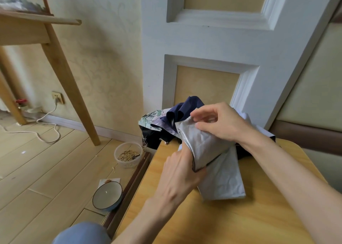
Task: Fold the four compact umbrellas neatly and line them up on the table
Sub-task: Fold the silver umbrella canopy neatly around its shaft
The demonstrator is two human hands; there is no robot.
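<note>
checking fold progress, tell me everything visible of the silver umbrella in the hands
The silver umbrella is crinkled, shiny grey fabric with a dark inner edge, partly folded into flat panels. Its lower panel lies on the wooden table; the upper part is lifted. The left hand grips its left edge; the right hand pinches the top.

Your wooden counter [231, 225] meets white panelling [203, 40]; cream patterned wall [103, 58] and pale plank floor [37, 169] (socket [58, 97] low down) lie left.
</note>
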